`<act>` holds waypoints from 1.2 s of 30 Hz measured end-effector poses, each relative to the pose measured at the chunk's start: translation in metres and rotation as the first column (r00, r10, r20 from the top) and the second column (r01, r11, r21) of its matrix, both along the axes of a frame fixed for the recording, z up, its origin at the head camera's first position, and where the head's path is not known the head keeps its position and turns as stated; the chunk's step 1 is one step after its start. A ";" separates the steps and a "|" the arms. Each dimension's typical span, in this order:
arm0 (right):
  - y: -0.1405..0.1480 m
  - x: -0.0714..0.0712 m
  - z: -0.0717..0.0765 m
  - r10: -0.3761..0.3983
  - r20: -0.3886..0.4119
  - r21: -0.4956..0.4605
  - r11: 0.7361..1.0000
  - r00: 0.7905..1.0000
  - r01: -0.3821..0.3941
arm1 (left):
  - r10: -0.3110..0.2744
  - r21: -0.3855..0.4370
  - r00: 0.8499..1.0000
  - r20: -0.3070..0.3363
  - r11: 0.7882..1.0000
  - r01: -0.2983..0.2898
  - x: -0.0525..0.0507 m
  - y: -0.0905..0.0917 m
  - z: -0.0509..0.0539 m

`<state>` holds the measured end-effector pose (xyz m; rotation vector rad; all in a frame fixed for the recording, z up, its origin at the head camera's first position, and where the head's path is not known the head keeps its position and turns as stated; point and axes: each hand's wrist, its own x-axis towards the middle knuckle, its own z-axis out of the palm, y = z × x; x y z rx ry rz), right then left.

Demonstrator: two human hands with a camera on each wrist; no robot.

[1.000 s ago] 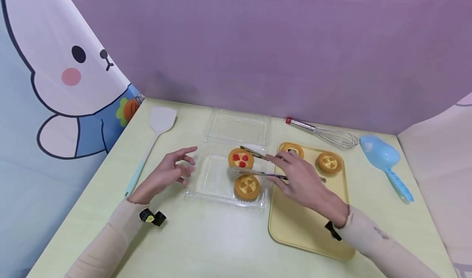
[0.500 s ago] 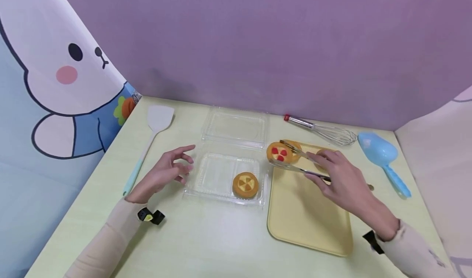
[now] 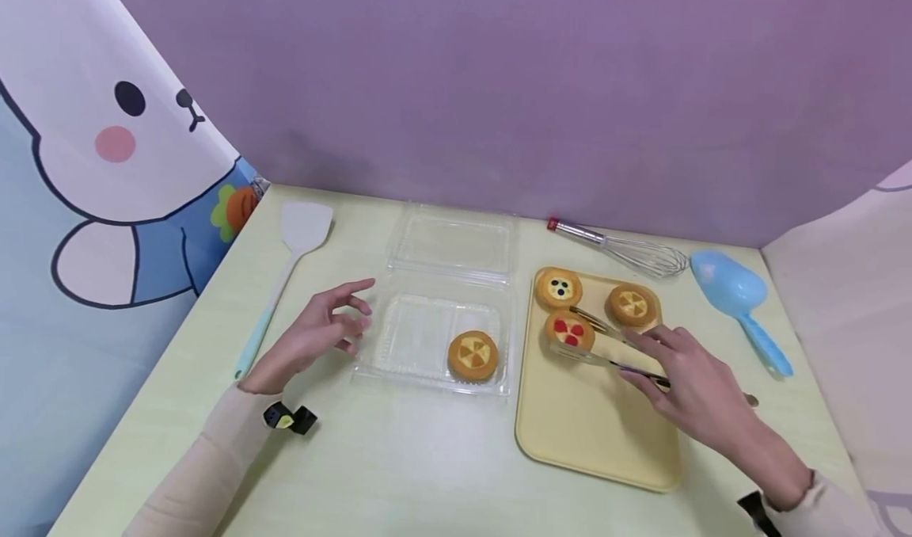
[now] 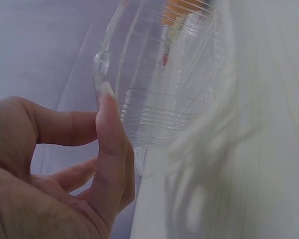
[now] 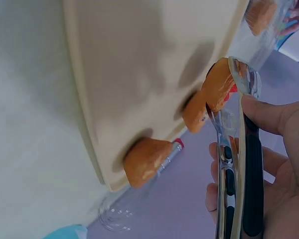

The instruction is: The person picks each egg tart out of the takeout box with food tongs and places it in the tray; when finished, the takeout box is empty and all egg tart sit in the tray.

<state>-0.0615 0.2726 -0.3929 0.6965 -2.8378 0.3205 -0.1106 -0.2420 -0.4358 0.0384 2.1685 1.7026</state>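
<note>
My right hand [image 3: 701,390] grips metal tongs [image 5: 251,179] with dark handle grips. Their ends clasp a round tart with red topping [image 3: 569,330] over the yellow tray [image 3: 598,434]; in the right wrist view its shadow lies apart from it. A tart with dark dots [image 3: 559,288] and a tart with a brown wedge pattern [image 3: 631,306] sit at the tray's back. My left hand [image 3: 317,331], fingers loosely bent, is beside the clear plastic clamshell box [image 3: 409,339]; whether it touches the edge I cannot tell. One wedge-patterned tart [image 3: 473,356] lies in the box's front right.
The box's open lid [image 3: 453,240] lies toward the back wall. A white spatula [image 3: 306,228] with a mint handle is at the left. Behind the tray lies a whisk [image 3: 620,249], and to its right a blue scoop [image 3: 734,287]. A purple cloth wall closes the back.
The tongs in my right hand have carried the red-topped tart from the box rightward, past the dotted tart, to over the tray. My left hand has stayed almost still.
</note>
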 end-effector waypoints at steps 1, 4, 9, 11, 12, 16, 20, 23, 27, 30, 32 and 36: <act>0.000 0.001 -0.002 0.005 -0.003 0.000 1.000 1.000 -0.005 | 0.000 0.002 1.000 0.001 1.000 0.000 0.000 0.000 0.000; -0.001 0.004 -0.008 0.023 -0.019 -0.001 1.000 1.000 -0.023 | -0.003 0.004 1.000 0.001 1.000 0.003 0.000 0.000 0.000; -0.005 0.006 -0.013 0.046 -0.032 -0.003 0.999 0.998 -0.046 | -0.002 0.004 1.000 -0.002 1.000 0.002 0.000 0.000 0.000; -0.006 0.006 -0.014 0.052 -0.030 -0.006 0.999 0.998 -0.052 | -0.001 0.003 1.000 -0.002 1.000 0.001 0.001 0.000 0.001; -0.007 0.005 -0.014 0.054 -0.030 -0.006 0.999 0.998 -0.054 | 0.000 0.003 1.000 -0.001 1.000 0.000 0.001 0.000 0.000; -0.008 0.005 -0.016 0.063 -0.025 -0.004 0.998 0.998 -0.063 | -0.001 0.001 1.000 -0.002 1.000 0.001 0.001 0.001 0.000; -0.009 0.004 -0.016 0.070 -0.021 0.002 0.998 0.997 -0.070 | -0.001 0.000 1.000 0.000 1.000 0.001 0.001 0.001 -0.001; -0.009 0.004 -0.015 0.071 -0.019 0.006 0.997 0.997 -0.070 | 0.000 0.001 1.000 -0.001 1.000 0.000 0.001 0.001 -0.002; -0.008 0.003 -0.015 0.073 -0.016 0.009 0.997 0.997 -0.073 | 0.004 0.001 1.000 -0.002 1.000 -0.004 0.001 0.001 -0.002; -0.009 0.003 -0.015 0.076 -0.015 0.006 0.997 0.997 -0.076 | 0.005 0.002 1.000 -0.002 1.000 -0.005 0.001 0.000 -0.002; -0.008 0.003 -0.015 0.077 -0.013 0.002 0.997 0.997 -0.077 | 0.006 0.002 1.000 -0.002 1.000 -0.006 0.001 0.000 -0.001; -0.008 0.003 -0.017 0.070 -0.006 0.008 0.998 0.998 -0.070 | 0.004 -0.003 1.000 -0.004 1.000 -0.004 0.000 0.000 -0.001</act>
